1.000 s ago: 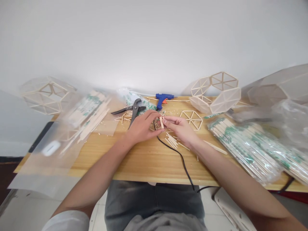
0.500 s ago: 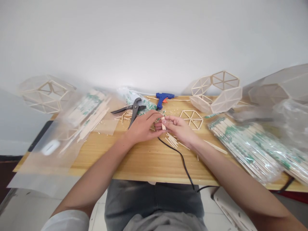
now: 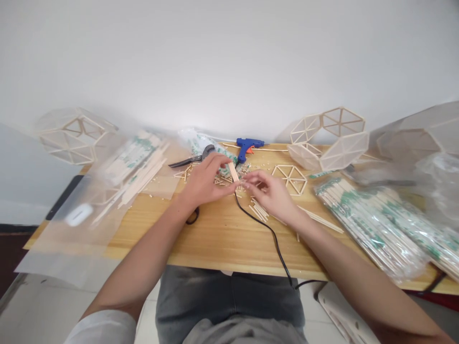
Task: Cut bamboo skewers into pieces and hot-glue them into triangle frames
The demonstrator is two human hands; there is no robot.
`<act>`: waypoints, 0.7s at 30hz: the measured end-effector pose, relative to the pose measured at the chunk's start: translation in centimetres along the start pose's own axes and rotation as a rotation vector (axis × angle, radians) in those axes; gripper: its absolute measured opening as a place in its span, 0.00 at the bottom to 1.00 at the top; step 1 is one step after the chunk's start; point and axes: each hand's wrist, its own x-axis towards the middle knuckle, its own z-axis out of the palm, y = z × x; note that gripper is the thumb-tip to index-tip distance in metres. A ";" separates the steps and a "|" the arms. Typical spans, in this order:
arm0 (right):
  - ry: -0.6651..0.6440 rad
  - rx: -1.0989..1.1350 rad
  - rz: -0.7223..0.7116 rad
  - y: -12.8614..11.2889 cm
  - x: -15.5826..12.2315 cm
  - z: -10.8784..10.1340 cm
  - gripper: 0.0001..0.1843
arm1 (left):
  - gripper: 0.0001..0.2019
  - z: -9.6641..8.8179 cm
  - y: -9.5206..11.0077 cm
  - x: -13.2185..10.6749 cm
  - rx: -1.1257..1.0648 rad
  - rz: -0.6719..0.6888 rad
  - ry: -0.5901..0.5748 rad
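The short wooden stick [image 3: 234, 172] stands tilted just above the tabletop [image 3: 215, 239], near its middle and toward the back edge, with its upper end leaning away from you to the left. Your left hand [image 3: 202, 184] has its fingers [image 3: 226, 187] closed on the stick's lower end in a pinch. Your right hand [image 3: 272, 193] meets it from the other side, loosely curled, with the fingertips [image 3: 247, 180] at that same lower end; you cannot tell whether they grip the stick or only touch it. Under and around both hands lie scattered offcuts, and a small pile of cut sticks [image 3: 260, 210] sits just by your right wrist. A black cord [image 3: 267, 227] runs from between your hands to the near edge. Behind your left hand lie the cutters [image 3: 191, 159], partly hidden, and behind the stick the blue glue gun [image 3: 249, 145]. A flat hexagon frame [image 3: 292, 177] lies just to the right of your right hand. Farther right are the wrapped chopstick packs [image 3: 362, 215], and to the left the loose plastic bags of sticks [image 3: 139, 162].
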 end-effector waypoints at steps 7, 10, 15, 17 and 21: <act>-0.175 -0.566 -0.320 0.9 -0.6 0.8 0.10 | 0.22 -0.2 -0.7 0.0 0.029 -0.057 -0.010; -0.198 -0.796 -0.360 0.5 -1.0 1.5 0.10 | 0.21 0.2 -0.4 -0.1 0.038 -0.023 -0.033; -0.166 -1.043 -0.359 -0.1 -1.4 1.1 0.22 | 0.22 0.3 -0.2 -0.1 0.039 -0.025 -0.036; -0.118 -0.988 -0.331 -0.1 -1.4 0.5 0.27 | 0.22 0.3 -0.3 -0.1 0.035 -0.024 -0.027; -0.064 -0.724 -0.249 0.4 -0.7 -0.8 0.23 | 0.22 0.4 -0.4 -0.2 0.023 -0.012 -0.034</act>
